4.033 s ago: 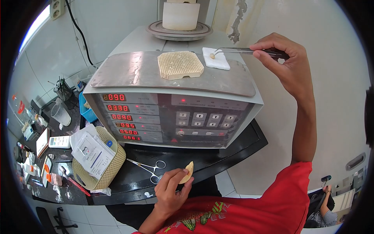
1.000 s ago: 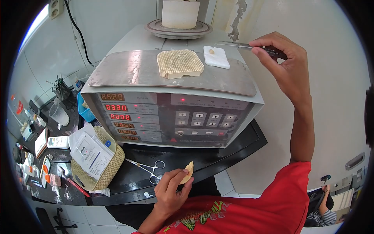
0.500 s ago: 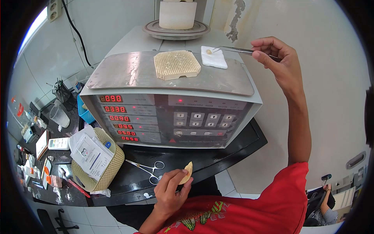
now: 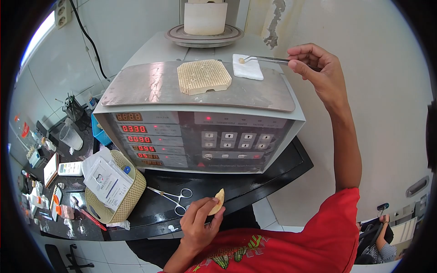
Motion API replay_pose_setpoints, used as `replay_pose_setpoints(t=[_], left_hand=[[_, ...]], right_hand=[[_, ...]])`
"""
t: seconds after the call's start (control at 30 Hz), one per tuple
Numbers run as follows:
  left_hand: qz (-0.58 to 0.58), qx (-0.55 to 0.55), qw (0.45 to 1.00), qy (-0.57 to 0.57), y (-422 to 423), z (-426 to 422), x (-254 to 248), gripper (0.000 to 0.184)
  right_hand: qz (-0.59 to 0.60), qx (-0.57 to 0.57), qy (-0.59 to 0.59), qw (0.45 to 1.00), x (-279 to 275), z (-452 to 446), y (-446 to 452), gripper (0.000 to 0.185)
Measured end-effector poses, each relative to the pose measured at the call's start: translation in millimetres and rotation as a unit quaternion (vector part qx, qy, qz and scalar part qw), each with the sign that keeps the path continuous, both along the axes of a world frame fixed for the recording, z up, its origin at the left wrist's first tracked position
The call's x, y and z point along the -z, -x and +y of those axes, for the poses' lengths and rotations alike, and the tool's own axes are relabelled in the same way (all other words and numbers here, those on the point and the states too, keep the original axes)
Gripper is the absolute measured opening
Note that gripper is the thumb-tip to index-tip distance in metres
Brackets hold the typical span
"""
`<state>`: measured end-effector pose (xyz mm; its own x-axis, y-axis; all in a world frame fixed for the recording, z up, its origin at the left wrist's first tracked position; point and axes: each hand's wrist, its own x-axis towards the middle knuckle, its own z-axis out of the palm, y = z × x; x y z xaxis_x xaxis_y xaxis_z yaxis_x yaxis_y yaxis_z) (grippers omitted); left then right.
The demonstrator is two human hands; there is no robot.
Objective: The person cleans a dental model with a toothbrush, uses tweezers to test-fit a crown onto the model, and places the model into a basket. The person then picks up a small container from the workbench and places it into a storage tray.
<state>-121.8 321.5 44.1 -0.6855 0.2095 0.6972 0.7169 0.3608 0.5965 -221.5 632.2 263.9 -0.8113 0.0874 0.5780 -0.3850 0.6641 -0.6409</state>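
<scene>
My right hand [image 4: 321, 70] grips a pair of metal tweezers [image 4: 269, 59] above the right side of the furnace. Their tips reach the small tooth-coloured piece [image 4: 241, 61] on a folded white pad [image 4: 248, 71]; whether they are closed around it I cannot tell. Left of the pad, a honeycomb firing tray [image 4: 204, 76] rests on the metal top plate [image 4: 132, 86]. Low in front of the red shirt, my left hand [image 4: 198, 224] pinches a pale yellow curved piece [image 4: 218, 204] that looks like a dental cast.
The furnace's control panel [image 4: 195, 141] shows lit red digits. Behind it a white cylinder [image 4: 205, 19] stands on a round plate [image 4: 175, 34]. Scissor-handled forceps [image 4: 175, 200] and a woven basket [image 4: 136, 189] with papers lie on the black counter [image 4: 159, 225]. A person [image 4: 380, 241] is at lower right.
My right hand has shifted slightly left, bringing the tweezer tips to the small tooth-coloured piece. My left hand keeps its hold on the yellow piece.
</scene>
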Motion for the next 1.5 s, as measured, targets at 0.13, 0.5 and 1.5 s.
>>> replay_pose_setpoints(t=[0.13, 0.5, 1.5], left_hand=[[0.007, 0.010, 1.000, 0.000, 0.8, -1.3, -0.2, 0.037], [0.002, 0.009, 1.000, -0.002, 0.5, -1.2, -0.3, 0.034], [0.012, 0.010, 1.000, -0.006, 0.0, -0.6, -0.1, 0.035]], right_hand=[[0.002, 0.006, 0.006, 1.000, 0.9, -4.0, -0.1, 0.025], [0.009, 0.017, 0.040, 0.999, 4.7, -6.0, -3.1, 0.022], [0.008, 0.045, 0.082, 0.996, 15.0, -16.0, -33.2, 0.013]])
